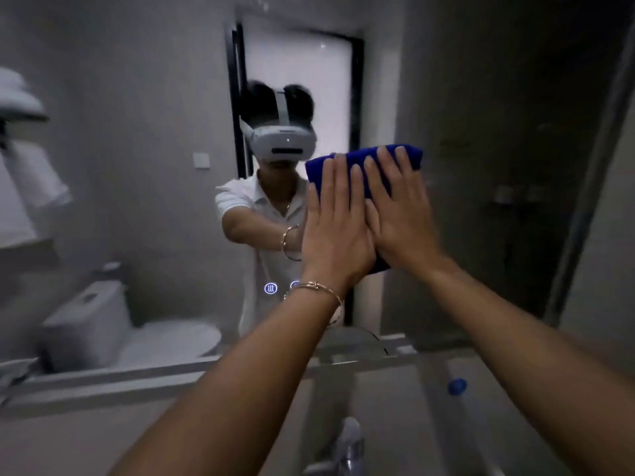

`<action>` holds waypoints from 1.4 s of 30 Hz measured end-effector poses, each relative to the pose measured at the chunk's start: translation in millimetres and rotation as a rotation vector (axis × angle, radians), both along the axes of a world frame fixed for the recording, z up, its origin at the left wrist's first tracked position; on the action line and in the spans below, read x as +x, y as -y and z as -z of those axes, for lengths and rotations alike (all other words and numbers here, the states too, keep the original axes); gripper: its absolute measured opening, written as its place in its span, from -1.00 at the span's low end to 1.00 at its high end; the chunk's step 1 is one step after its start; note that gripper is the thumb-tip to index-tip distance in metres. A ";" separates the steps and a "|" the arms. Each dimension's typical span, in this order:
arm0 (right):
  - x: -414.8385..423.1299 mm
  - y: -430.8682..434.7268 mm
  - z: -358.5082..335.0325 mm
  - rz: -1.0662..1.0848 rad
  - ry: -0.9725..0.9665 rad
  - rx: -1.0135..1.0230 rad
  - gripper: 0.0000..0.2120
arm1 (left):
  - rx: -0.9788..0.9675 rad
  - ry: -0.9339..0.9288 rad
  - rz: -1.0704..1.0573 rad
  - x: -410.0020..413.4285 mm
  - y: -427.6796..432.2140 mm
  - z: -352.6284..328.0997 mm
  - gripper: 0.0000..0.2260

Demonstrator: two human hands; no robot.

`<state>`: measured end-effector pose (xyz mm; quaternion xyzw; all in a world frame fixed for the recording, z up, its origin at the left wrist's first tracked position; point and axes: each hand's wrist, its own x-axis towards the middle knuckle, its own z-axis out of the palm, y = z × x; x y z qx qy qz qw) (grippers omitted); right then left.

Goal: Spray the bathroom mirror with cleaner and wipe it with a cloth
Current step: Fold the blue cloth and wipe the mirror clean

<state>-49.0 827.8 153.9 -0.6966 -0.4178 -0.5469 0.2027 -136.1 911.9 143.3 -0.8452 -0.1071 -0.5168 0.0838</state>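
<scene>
Two flat palms press cloth [410,156] to mirror [154,166]

Head view: left hand [338,231] and right hand [400,214] touch side by side, fingers straight and slightly spread, holding the folded blue cloth against the mirror, right of centre, far. Bracelet [316,286] on left wrist. Faucet [350,448] near, bottom. Blurred blue-capped item [457,386] on the surface [498,427], right.

A grey vanity counter [395,407] ran below the bathroom mirror [137,166], its back edge meeting a pale ledge [137,376] along the glass. A chrome tap [350,444] stood at the counter's near centre, and a small blue-capped object [457,386], too blurred to identify, sat to the right near the ledge.
</scene>
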 end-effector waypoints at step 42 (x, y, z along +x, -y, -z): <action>-35.4 -52.1 -59.6 -0.028 -0.006 0.198 -0.45 | 0.488 0.118 -0.133 -36.5 -74.3 -75.3 -0.47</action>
